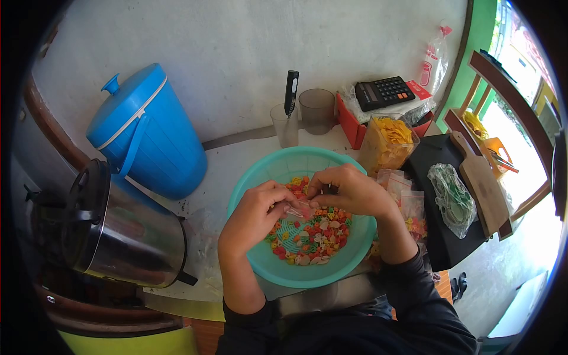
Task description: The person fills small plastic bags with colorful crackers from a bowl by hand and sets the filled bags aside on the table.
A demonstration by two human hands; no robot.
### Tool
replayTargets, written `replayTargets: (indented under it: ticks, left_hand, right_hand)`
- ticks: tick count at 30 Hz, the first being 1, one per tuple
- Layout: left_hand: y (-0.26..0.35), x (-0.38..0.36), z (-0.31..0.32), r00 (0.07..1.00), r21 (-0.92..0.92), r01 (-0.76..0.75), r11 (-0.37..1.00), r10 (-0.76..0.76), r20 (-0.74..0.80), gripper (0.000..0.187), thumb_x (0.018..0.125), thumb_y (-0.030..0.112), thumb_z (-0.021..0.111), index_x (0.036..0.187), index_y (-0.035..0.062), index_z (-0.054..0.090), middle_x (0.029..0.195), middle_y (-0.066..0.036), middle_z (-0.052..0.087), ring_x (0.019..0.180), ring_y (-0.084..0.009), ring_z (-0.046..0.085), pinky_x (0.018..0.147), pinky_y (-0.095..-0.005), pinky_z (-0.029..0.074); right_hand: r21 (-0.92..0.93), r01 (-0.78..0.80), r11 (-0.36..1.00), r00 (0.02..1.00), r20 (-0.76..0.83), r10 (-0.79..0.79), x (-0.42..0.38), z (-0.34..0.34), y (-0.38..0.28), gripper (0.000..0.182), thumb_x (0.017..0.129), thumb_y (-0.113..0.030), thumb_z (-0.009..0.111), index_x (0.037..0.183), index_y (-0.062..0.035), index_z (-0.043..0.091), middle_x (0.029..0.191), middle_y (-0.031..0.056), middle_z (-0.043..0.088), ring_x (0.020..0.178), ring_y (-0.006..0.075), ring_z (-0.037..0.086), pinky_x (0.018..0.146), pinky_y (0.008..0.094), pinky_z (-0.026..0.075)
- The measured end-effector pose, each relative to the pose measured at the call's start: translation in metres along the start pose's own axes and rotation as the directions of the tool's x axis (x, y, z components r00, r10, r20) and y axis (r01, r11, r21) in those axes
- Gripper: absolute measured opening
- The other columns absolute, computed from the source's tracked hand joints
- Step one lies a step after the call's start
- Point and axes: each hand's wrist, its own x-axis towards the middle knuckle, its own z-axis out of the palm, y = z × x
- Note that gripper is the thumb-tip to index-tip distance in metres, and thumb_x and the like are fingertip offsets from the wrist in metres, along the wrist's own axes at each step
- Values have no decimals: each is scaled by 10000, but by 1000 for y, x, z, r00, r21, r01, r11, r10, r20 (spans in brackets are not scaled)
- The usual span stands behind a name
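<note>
A teal plastic colander (255, 260) holds many small red, yellow, green and pale snack pieces (325, 236). Over its middle, my left hand (254, 213) and my right hand (352, 189) pinch a small clear plastic bag (303, 210) between them. The fingers of both hands are closed at the bag's edges. Whether pieces lie inside the bag is hard to tell, since more show behind it. Beside my right forearm lie several small clear packets (412, 207), some with coloured pieces in them.
Left stand a blue lidded cooler (151, 130) and a steel pot (139, 231). Behind the colander are two cups (318, 112), a red box (350, 121) with a calculator (384, 93), and a container of yellow chips (390, 139). Right are a wrapped green bundle (451, 195) and a wooden board (482, 189).
</note>
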Motion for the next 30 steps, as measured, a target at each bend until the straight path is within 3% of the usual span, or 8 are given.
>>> replayTargets:
  ticks: [4,8,13,16,19,22,26,30]
  left_hand:
    - [-2,0,3,999,10,-1,1000,1,-54,93,908,48,696,973,-18,705,910,-135,674,760,-266,688,718,-355,537]
    - [-1,1,0,998,-131,48,990,-52,-30,155,920,107,705,944,-46,706,842,-150,677,717,-290,674,694,-355,529]
    - [-8,6,4,992,-1,67,998,-67,-106,202,913,146,718,921,-56,710,825,-158,679,699,-291,669,670,-353,520]
    - [-1,5,7,990,60,75,995,-67,-128,192,897,136,720,924,-53,712,850,-165,688,708,-296,673,673,-367,522]
    - [-1,4,8,991,52,59,997,-53,-119,165,886,108,706,932,-51,713,878,-173,696,715,-299,680,678,-377,528]
    - [2,5,7,993,19,39,999,-37,-108,151,887,89,694,940,-51,712,896,-176,704,722,-296,691,684,-369,542]
    - [8,4,7,990,-34,15,999,-19,-139,148,891,78,691,951,-56,708,906,-173,715,738,-282,707,697,-352,566]
    - [5,3,4,991,-30,25,999,-29,-129,129,906,46,673,983,-46,718,927,-107,735,787,-148,700,666,-287,572]
  right_hand:
    - [16,11,1000,999,-43,-10,1,0,0,169,812,-71,775,947,11,716,845,119,743,759,236,712,698,344,545]
    - [218,-104,970,989,-79,124,0,1,4,159,849,-100,779,915,23,702,799,97,727,702,145,670,659,301,526]
    - [315,-222,923,961,-87,261,-1,2,9,195,890,-152,774,951,22,711,774,73,714,696,97,642,637,271,509]
    - [392,-136,910,960,-176,219,1,8,13,209,878,-113,761,1033,19,716,802,85,716,724,150,667,670,294,526]
    - [113,166,980,962,-235,-136,3,7,13,244,862,-58,731,1094,13,712,850,98,722,782,219,692,730,324,547]
    - [88,92,992,985,-157,-78,2,6,6,253,839,-15,709,1090,12,711,902,115,735,831,261,705,773,346,556]
    - [167,26,986,994,-108,-8,2,9,2,213,833,-25,729,1042,14,711,911,131,742,821,238,709,745,345,548]
    - [136,3,991,997,-80,8,2,9,0,167,834,-67,762,974,11,715,894,121,735,799,241,703,722,350,539]
